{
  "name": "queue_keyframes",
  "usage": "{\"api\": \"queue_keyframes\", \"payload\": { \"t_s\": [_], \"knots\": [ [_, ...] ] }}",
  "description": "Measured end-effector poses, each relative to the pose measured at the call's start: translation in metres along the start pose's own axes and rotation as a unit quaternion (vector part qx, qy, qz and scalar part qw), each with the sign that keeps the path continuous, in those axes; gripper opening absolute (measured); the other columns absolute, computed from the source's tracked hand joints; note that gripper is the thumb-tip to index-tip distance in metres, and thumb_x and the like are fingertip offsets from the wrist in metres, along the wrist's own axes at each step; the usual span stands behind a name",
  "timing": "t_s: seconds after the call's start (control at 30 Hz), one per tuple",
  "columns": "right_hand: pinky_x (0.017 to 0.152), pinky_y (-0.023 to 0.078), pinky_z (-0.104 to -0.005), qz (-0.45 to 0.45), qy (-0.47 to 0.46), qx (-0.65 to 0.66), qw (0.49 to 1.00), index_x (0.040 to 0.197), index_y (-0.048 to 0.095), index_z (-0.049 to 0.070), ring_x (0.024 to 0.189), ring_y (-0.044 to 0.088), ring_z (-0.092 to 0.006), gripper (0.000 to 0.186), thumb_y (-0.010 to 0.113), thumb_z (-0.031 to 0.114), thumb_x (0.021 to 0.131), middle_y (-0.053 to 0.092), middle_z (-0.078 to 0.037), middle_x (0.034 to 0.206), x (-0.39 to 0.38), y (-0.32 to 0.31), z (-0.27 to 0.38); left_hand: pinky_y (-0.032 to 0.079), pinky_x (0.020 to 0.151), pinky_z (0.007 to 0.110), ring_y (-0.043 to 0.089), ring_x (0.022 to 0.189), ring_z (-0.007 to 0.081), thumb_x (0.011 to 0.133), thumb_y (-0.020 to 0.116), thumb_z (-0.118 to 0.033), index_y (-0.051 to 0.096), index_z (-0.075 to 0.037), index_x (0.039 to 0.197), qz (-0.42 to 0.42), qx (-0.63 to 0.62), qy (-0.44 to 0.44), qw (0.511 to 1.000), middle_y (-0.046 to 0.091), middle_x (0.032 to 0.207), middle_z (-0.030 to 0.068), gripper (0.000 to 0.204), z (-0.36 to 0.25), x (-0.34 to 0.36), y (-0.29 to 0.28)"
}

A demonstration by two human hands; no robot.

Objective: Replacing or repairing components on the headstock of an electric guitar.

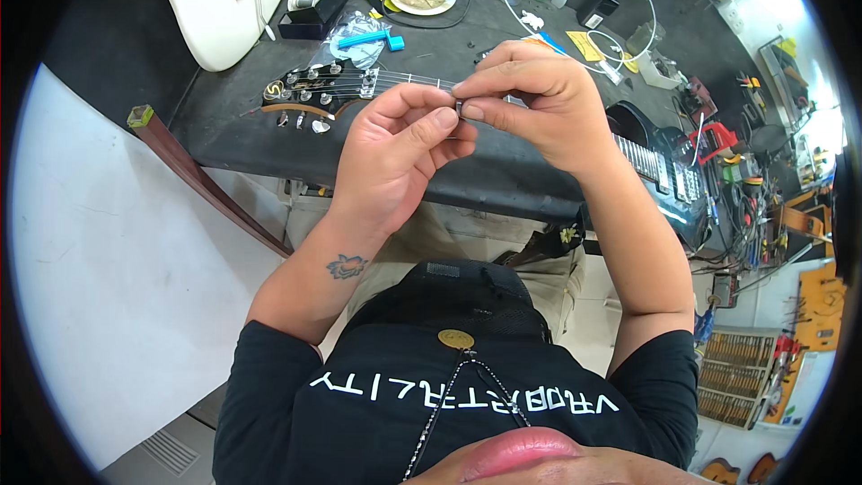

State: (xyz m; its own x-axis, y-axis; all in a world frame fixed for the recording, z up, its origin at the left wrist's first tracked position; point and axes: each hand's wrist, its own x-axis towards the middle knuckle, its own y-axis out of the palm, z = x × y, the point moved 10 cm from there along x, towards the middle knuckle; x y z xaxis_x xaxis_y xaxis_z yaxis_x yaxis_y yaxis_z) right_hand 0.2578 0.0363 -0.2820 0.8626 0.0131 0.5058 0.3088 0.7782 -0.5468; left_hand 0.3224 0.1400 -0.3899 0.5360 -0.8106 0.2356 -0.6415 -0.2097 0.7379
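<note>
So the biggest thing here is the dark grey, padded-looking counter [242, 81], with a glossy black electric guitar [642, 160] lying along it, black headstock [310, 85] off to the left. Up in the left corner there's a glossy white electric guitar body [211, 27] too. The left hand [391, 148] and right hand [548, 108] meet above the black guitar's neck, fingers closed in a pinch on both sides. Smaller stuff behind: a round white plate [449, 2] near the back and a bright blue plastic crank-shaped winder [364, 39] on some clear plastic, just beyond the headstock. Tiniest of all is the small metallic-looking piece [460, 108] held up between both sets of fingertips, mostly covered, so I can't tell what it is. Progress-wise, strings already run along the neck to the headstock, so I'd call that part done, though I can't tell if every one is on. The little piece is in hand, not fitted anywhere yet, so I'd guess that's what's left.
</note>
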Motion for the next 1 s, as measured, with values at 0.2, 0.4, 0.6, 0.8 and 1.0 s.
{"api": "queue_keyframes", "payload": {
  "t_s": [0.2, 0.4, 0.6, 0.8, 1.0],
  "knots": [
    [0.070, 0.053, -0.0281, 0.011, 0.022, -0.099, 0.995, 0.102, 0.082, 0.004, 0.079, 0.068, -0.0128, 0.018, 0.088, 0.007, 0.085, 0.073, -0.003, 0.089, 0.007, 0.010, -0.005, 0.063, 0.087, 0.035, 0.075, 0.096, 0.0193, 0.105, 0.066, -0.003, 0.070, -0.002, 0.119, -0.032, -0.038, 0.008, 0.999, 0.077, 0.109, 0.0115, 0.015, 0.004, -0.001, -0.016],
    [0.075, 0.054, -0.0300, 0.028, 0.121, -0.105, 0.987, 0.111, 0.079, 0.004, 0.082, 0.066, -0.0105, 0.021, 0.083, 0.016, 0.095, 0.072, -0.002, 0.088, 0.041, -0.015, -0.055, 0.062, 0.083, 0.029, 0.074, 0.090, 0.0150, 0.103, 0.070, -0.001, 0.072, 0.003, 0.116, -0.112, 0.227, 0.176, 0.951, 0.078, 0.114, 0.0131, 0.014, -0.066, -0.009, -0.034],
    [0.089, 0.059, -0.0455, 0.192, 0.184, -0.356, 0.896, 0.110, 0.077, 0.005, 0.099, 0.075, -0.0358, 0.022, 0.078, 0.016, 0.091, 0.079, -0.017, 0.104, 0.059, -0.014, -0.191, 0.059, 0.085, 0.029, 0.072, 0.094, 0.0142, 0.099, 0.073, 0.001, 0.075, 0.001, 0.109, -0.153, 0.539, 0.288, 0.777, 0.080, 0.112, 0.0099, 0.010, -0.124, -0.015, -0.044],
    [0.088, 0.060, -0.0471, 0.301, 0.213, -0.394, 0.842, 0.112, 0.077, 0.005, 0.104, 0.076, -0.0358, 0.028, 0.084, 0.014, 0.087, 0.079, -0.016, 0.107, 0.050, 0.009, -0.249, 0.057, 0.085, 0.040, 0.072, 0.095, 0.0310, 0.092, 0.076, 0.001, 0.073, -0.003, 0.107, -0.045, 0.737, 0.382, 0.556, 0.078, 0.108, 0.0110, 0.015, -0.112, -0.023, -0.019],
    [0.081, 0.059, -0.0454, 0.299, 0.187, -0.409, 0.842, 0.097, 0.074, 0.004, 0.092, 0.076, -0.0360, 0.016, 0.078, 0.011, 0.083, 0.078, -0.015, 0.093, 0.046, 0.015, -0.258, 0.055, 0.082, 0.042, 0.066, 0.093, 0.0299, 0.086, 0.078, 0.002, 0.073, -0.005, 0.109, -0.032, 0.764, 0.370, 0.527, 0.072, 0.110, 0.0076, 0.025, -0.096, -0.018, -0.019]
  ]
}}
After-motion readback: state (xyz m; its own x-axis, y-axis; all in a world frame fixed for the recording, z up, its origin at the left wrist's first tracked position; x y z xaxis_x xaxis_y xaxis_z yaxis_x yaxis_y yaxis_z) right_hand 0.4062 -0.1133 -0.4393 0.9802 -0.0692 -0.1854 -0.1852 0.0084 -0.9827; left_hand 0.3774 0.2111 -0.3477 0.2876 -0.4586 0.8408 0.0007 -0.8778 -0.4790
